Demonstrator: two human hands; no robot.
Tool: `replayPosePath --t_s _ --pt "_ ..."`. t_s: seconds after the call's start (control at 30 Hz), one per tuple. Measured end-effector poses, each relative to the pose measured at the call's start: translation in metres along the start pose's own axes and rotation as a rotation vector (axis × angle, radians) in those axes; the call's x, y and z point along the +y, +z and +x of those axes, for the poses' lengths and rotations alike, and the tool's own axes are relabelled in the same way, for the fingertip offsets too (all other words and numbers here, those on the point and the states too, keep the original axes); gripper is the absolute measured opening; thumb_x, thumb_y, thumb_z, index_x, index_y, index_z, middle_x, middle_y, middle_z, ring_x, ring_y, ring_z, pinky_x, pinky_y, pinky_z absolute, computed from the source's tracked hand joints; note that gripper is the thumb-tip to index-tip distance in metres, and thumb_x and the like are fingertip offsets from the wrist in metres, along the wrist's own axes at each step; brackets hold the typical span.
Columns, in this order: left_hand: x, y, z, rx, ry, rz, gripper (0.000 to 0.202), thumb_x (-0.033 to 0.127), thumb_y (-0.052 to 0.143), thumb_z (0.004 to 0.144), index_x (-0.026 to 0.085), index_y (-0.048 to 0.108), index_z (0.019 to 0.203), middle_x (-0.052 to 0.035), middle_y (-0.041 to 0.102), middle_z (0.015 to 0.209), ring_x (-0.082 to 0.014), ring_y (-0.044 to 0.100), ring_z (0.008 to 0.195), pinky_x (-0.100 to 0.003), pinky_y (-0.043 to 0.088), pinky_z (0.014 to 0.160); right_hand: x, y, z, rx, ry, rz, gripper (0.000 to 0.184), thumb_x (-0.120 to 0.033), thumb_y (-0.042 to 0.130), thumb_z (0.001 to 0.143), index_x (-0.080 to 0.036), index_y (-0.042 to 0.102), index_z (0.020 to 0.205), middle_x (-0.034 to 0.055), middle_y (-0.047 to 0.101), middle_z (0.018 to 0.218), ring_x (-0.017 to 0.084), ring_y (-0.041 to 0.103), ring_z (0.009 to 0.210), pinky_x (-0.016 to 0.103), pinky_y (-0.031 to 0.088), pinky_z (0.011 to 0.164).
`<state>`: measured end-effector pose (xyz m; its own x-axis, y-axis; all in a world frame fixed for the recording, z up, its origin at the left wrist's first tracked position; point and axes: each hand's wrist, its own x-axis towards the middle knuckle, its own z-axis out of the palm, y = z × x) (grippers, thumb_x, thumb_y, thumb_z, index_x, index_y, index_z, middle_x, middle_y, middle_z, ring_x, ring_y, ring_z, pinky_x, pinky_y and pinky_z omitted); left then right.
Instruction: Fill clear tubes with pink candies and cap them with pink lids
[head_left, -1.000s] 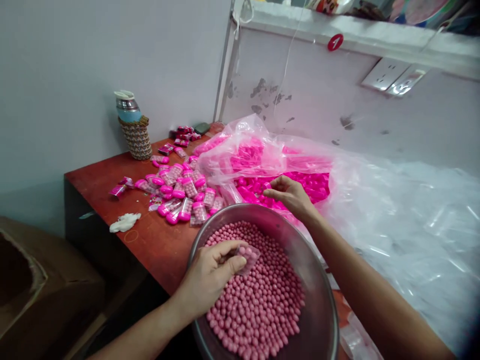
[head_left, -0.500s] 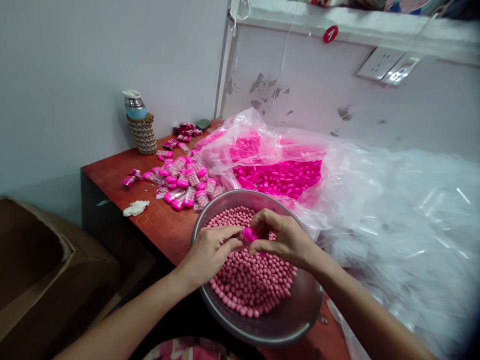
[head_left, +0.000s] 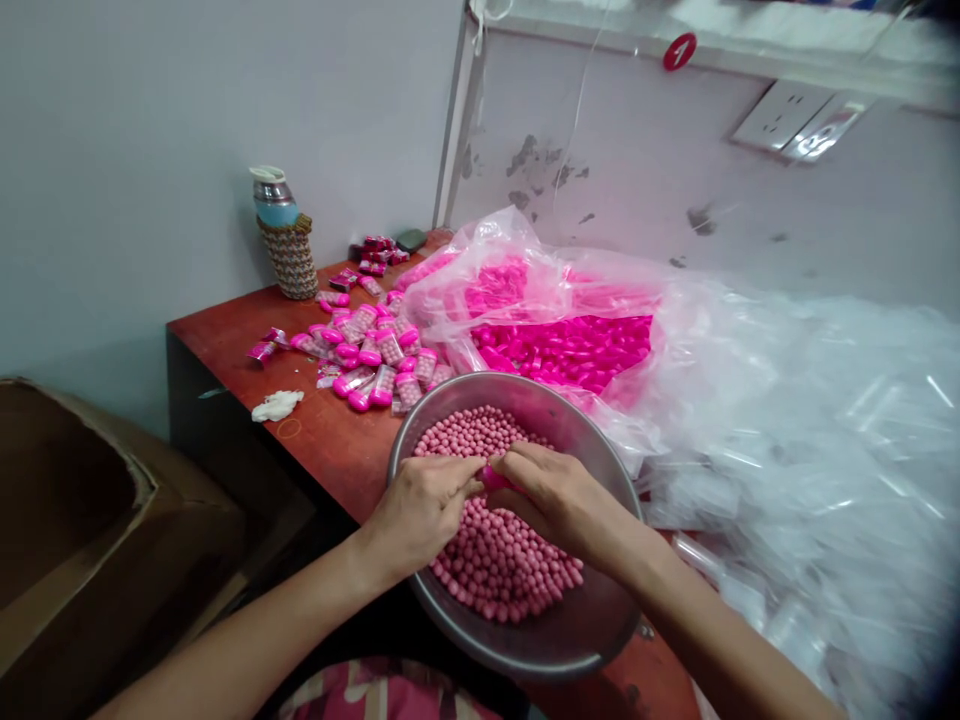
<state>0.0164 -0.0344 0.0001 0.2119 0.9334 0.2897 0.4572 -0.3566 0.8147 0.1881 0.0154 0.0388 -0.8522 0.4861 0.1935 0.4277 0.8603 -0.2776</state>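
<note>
Over the steel bowl (head_left: 611, 610) my two hands meet, fingers closed. My right hand (head_left: 559, 490) grips a bright pink cap (head_left: 493, 478), which shows between the fingertips. My left hand (head_left: 420, 505) pinches the small clear bottle at the cap's left end; its fingers mostly hide the bottle. Below them, pink beads (head_left: 502, 570) fill the bottom of the bowl. Behind the bowl, an open plastic bag (head_left: 517, 230) holds loose pink caps (head_left: 570, 350). Left of it lies a heap of small bead-filled bottles with pink caps (head_left: 390, 347).
Clear bottles in plastic bags (head_left: 810, 420) spread over the right side. A flask in a knitted sleeve (head_left: 289, 255) stands at the back left. White crumpled tissue (head_left: 277, 405) lies near the left edge of the red table (head_left: 217, 335). An open cardboard box (head_left: 172, 500) sits lower left.
My right hand's fingers have closed in around the pink cap, covering more of it. My left hand keeps its pinch. The view has shifted slightly.
</note>
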Motion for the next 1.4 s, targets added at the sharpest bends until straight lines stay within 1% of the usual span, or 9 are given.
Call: replayPosePath --t_s 0.17,0.27,0.43,0.5,0.7,0.77,0.87,0.97,1.4 --pt "0.0 0.0 -0.002 -0.012 -0.021 0.055 0.025 0.01 0.043 0.081 0.016 0.067 0.087 -0.0047 0.066 0.073 -0.0159 0.059 0.07 -0.025 0.044 0.067 0.001 0.003 0.007 -0.048 -0.047 -0.051 0.01 -0.015 0.045 0.085 -0.017 0.05 0.076 0.0015 0.051 0.067 0.011 0.043 0.057 0.023 0.031 0.052" --pt "0.004 -0.003 0.001 0.011 -0.082 -0.044 0.024 0.017 0.045 0.083 0.017 0.068 0.091 -0.0052 0.068 0.077 -0.0164 0.061 0.072 -0.025 0.045 0.067 0.004 -0.001 0.006 -0.009 0.014 0.068 0.007 -0.021 0.051 0.083 -0.016 0.055 0.08 0.0027 0.054 0.069 0.013 0.047 0.061 0.024 0.036 0.055" --pt "0.003 -0.006 0.013 0.128 -0.273 -0.573 0.03 0.024 0.053 0.079 0.014 0.065 0.104 -0.006 0.07 0.092 -0.0194 0.063 0.081 -0.03 0.05 0.074 0.012 -0.006 -0.013 0.206 0.345 0.766 0.036 -0.028 0.067 0.072 -0.025 0.057 0.107 0.0049 0.062 0.099 0.017 0.058 0.084 0.029 0.046 0.071" --pt "0.001 -0.006 0.016 0.15 -0.339 -0.734 0.034 0.025 0.056 0.076 0.011 0.063 0.107 -0.0078 0.069 0.093 -0.0206 0.063 0.081 -0.032 0.051 0.073 0.016 -0.002 -0.023 0.257 0.483 1.062 0.037 -0.026 0.07 0.069 -0.025 0.059 0.105 0.0035 0.063 0.097 0.016 0.059 0.081 0.03 0.047 0.072" --pt "-0.002 -0.003 0.012 0.124 -0.224 -0.52 0.027 0.022 0.056 0.077 0.017 0.067 0.102 -0.0046 0.07 0.096 -0.0195 0.062 0.09 -0.03 0.047 0.084 0.024 0.014 -0.026 0.407 0.59 1.419 0.018 -0.028 0.07 0.068 -0.019 0.064 0.082 -0.0018 0.061 0.064 0.009 0.055 0.056 0.023 0.046 0.057" --pt "0.0 -0.004 0.011 0.081 -0.16 -0.434 0.026 0.022 0.055 0.079 0.019 0.067 0.102 -0.0045 0.069 0.097 -0.0188 0.061 0.089 -0.031 0.046 0.085 0.023 0.013 -0.019 0.344 0.613 1.49 0.022 -0.033 0.07 0.068 -0.019 0.063 0.084 0.0 0.063 0.072 0.01 0.057 0.061 0.024 0.048 0.061" --pt "0.003 -0.005 0.01 0.063 -0.07 -0.361 0.026 0.02 0.054 0.08 0.02 0.067 0.102 -0.0047 0.068 0.1 -0.0187 0.059 0.095 -0.032 0.042 0.09 0.015 0.01 -0.009 0.101 0.637 1.638 0.03 -0.037 0.066 0.071 -0.018 0.062 0.093 0.005 0.064 0.09 0.016 0.06 0.08 0.034 0.049 0.074" --pt "0.002 -0.006 0.011 0.078 -0.051 -0.331 0.025 0.019 0.055 0.08 0.021 0.067 0.101 -0.0043 0.067 0.099 -0.0183 0.057 0.098 -0.031 0.041 0.092 0.009 0.011 -0.003 -0.071 0.653 1.778 0.029 -0.037 0.061 0.075 -0.017 0.063 0.095 0.0069 0.066 0.088 0.019 0.061 0.088 0.041 0.045 0.083" --pt "0.002 -0.009 0.013 0.089 -0.086 -0.269 0.025 0.015 0.052 0.08 0.02 0.068 0.098 -0.004 0.067 0.096 -0.0174 0.058 0.094 -0.029 0.042 0.089 0.007 0.029 0.006 0.032 0.711 1.933 0.016 -0.024 0.055 0.076 -0.014 0.065 0.083 0.0051 0.068 0.073 0.017 0.063 0.077 0.038 0.046 0.083"
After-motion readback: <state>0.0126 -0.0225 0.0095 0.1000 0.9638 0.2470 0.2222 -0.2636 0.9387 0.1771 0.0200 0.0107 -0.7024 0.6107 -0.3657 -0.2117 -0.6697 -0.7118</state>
